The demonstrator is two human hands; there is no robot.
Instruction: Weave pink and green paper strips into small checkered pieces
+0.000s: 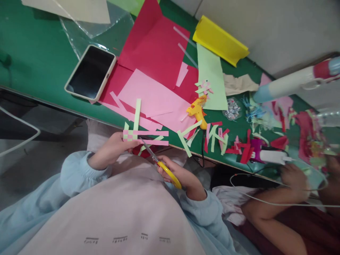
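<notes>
1. Both hands are working over the lap, just in front of the desk edge. The left hand is pinching the woven paper piece at its left end, with the fingers closed on it.
2. This hand is holding the piece flat in the air, probably so that the long pink and green ends are hanging free for the blades.
3. The right hand is gripping the yellow-handled scissors with the fingers inside the loops. The blades are pointing at the lower pink strip and are looking nearly closed.
4. Loose strips, a yellow glue gun and pink paper are lying near the desk edge, seemingly for easy reach.
5. A phone is lying apart at the left, away from the scraps.
6. Another person's hand at the right is holding a white glue gun.
</notes>
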